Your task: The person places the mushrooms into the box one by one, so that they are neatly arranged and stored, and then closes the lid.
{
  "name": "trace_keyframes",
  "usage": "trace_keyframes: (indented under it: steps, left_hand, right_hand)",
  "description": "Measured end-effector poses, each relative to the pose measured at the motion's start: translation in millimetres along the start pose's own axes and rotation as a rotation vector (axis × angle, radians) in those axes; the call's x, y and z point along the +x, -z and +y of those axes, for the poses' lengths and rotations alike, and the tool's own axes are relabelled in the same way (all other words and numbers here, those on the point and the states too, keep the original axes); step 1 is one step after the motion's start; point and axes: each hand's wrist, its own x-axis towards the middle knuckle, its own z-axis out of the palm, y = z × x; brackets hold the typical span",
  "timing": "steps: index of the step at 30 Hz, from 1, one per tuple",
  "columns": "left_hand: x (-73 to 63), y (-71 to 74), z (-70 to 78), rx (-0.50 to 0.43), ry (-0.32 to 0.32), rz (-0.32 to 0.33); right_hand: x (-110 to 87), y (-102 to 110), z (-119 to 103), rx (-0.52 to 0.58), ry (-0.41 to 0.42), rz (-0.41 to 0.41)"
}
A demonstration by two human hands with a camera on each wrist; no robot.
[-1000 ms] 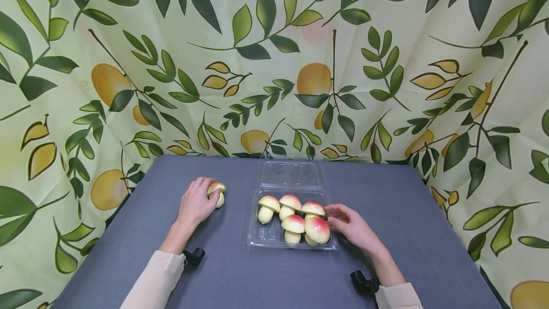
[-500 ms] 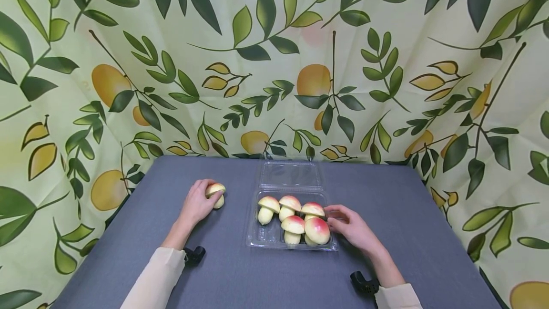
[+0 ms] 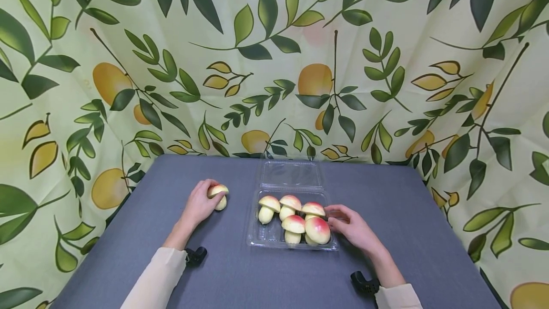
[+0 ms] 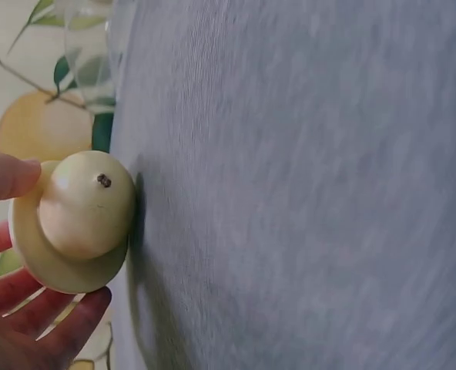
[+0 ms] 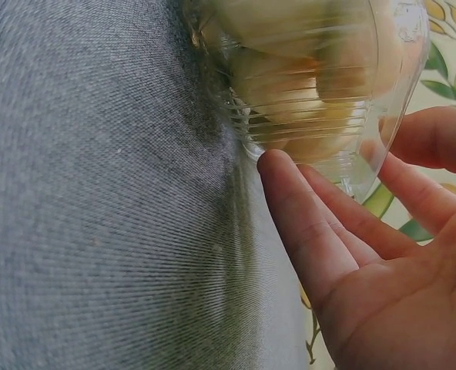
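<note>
My left hand (image 3: 201,202) grips a toy mushroom (image 3: 220,203) with a pale stem and a cap flushed red on top. In the left wrist view, the mushroom (image 4: 89,204) sits between the thumb and fingers, stem end toward the camera; it is at or just above the table, I cannot tell which. A clear plastic clamshell box (image 3: 268,241) lies to its right, holding several similar mushrooms (image 3: 317,230). My right hand (image 3: 351,227) holds the box's right side. In the right wrist view, fingertips (image 5: 276,166) lie against the ribbed plastic wall (image 5: 320,123).
The box's hinged lid (image 3: 290,174) lies folded back toward the rear of the table. Grey cloth covers the table (image 3: 266,280). A leaf-and-fruit patterned curtain (image 3: 274,104) stands behind and along both sides. Black wrist mounts (image 3: 196,256) are strapped to both arms.
The mushroom and my left hand have shifted very slightly, ending a little to the right of where they were half a second ago. My right hand and the box have stayed put.
</note>
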Motion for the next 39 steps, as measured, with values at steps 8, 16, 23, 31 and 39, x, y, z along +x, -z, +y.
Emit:
trace_keyframes:
  steps: [8,16,23,31,39]
  left_hand:
    - [-8.0,-4.9,17.9,-0.017,-0.036,-0.021]
    - [-14.8,-8.3,30.9,-0.032,-0.112,-0.012]
    - [-19.7,-10.7,42.9,-0.011,-0.195,-0.011]
    - [-21.9,-11.2,53.1,-0.013,-0.252,0.003]
    - [-23.6,-8.6,64.8,-0.031,-0.291,-0.007]
  right_hand:
    - [1.2,0.6,0.1,0.008,0.000,-0.002]
    - [1.9,-0.1,1.1,0.006,-0.006,0.002]
    - [1.9,0.0,0.6,0.001,-0.003,0.001]
    - [2.4,-0.3,0.2,-0.001,-0.009,0.008]
    - [2.1,0.5,0.6,-0.003,-0.010,0.007]
